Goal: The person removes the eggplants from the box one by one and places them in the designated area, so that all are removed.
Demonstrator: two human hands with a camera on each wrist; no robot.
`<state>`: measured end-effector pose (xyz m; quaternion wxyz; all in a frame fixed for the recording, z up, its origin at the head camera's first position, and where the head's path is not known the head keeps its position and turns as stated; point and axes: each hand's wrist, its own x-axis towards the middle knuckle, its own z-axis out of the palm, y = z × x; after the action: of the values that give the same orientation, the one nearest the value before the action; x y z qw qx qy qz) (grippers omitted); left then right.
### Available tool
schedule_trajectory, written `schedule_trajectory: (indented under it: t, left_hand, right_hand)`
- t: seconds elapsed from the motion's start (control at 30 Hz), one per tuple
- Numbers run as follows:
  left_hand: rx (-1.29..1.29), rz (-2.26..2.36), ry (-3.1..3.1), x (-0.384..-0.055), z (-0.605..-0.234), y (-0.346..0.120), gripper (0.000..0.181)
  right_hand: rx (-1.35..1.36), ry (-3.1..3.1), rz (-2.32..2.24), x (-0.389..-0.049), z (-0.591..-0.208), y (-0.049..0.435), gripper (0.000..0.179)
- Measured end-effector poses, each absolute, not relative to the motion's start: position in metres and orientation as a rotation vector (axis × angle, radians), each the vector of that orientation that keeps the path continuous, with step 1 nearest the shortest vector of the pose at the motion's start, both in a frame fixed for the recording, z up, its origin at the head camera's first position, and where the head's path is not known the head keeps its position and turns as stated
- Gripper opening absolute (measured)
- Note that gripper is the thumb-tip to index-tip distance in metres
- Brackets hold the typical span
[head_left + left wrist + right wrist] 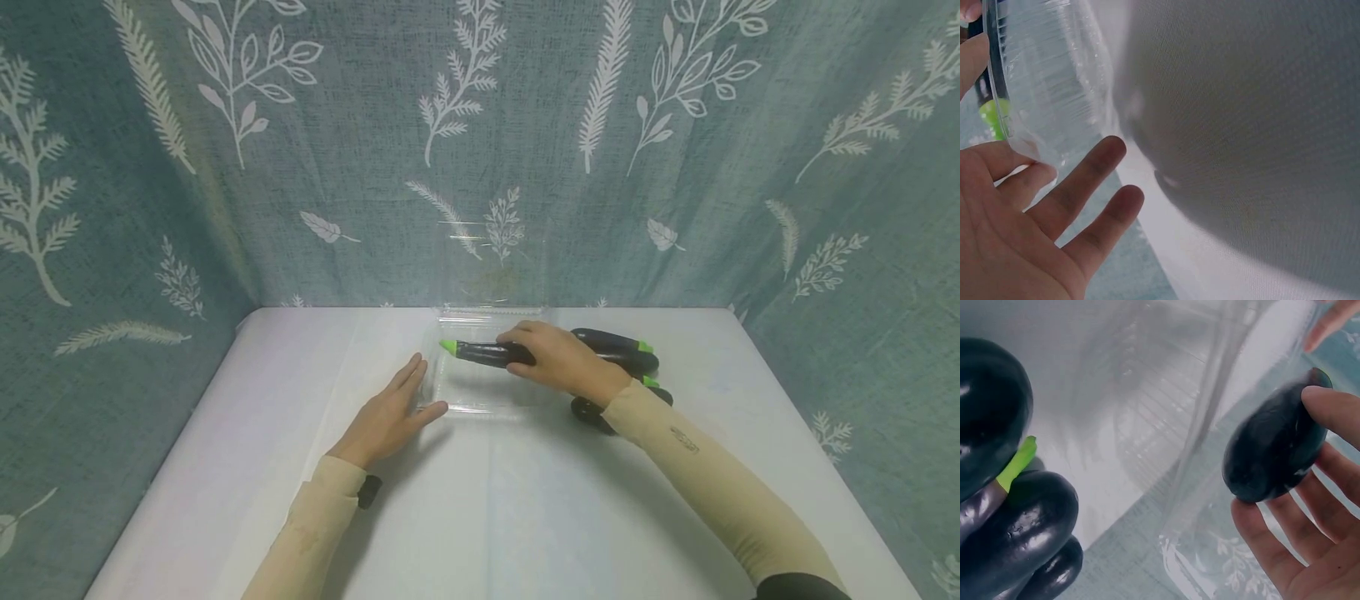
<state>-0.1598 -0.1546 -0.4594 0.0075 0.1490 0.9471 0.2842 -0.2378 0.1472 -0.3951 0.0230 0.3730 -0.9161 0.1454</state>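
My right hand (558,358) grips a dark eggplant (483,354) by its thick end, its green stem end pointing left, over a clear plastic box (480,409). In the right wrist view, thumb and fingers curl round that eggplant (1272,440). At the box's left side is my left hand (382,425), fingers straight and thumb spread. The left wrist view shows this hand (1029,231) against the box wall (1054,81). The box's clear lid (495,271) stands raised at the back.
Several more eggplants (609,340) lie piled on the white table (420,533) right of the box, partly hidden by my right forearm. A green-grey curtain (360,100) with white leaf patterns rises behind the table and at both sides.
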Motion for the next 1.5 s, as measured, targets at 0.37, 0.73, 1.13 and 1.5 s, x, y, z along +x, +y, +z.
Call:
schedule_trajectory:
  t: [0.37, 0.73, 1.13, 1.5]
  left_hand:
    - [0.476, 0.902, 2.954, -0.159, -0.459, -0.155, 0.091]
    - [0.470, 0.906, 2.948, -0.159, -0.458, -0.155, 0.091]
    - [0.466, 0.907, 2.944, -0.159, -0.459, -0.155, 0.092]
    - [0.448, 0.906, 2.918, -0.154, -0.457, -0.155, 0.091]
  right_hand:
    - [1.109, -2.791, 0.486, -0.231, -0.389, 0.160, 0.045]
    - [1.048, -2.732, 0.598, -0.224, -0.380, 0.187, 0.048]
    - [0.940, -2.707, 0.613, -0.211, -0.384, 0.228, 0.047]
    - [0.883, -2.653, 0.641, -0.193, -0.394, 0.262, 0.047]
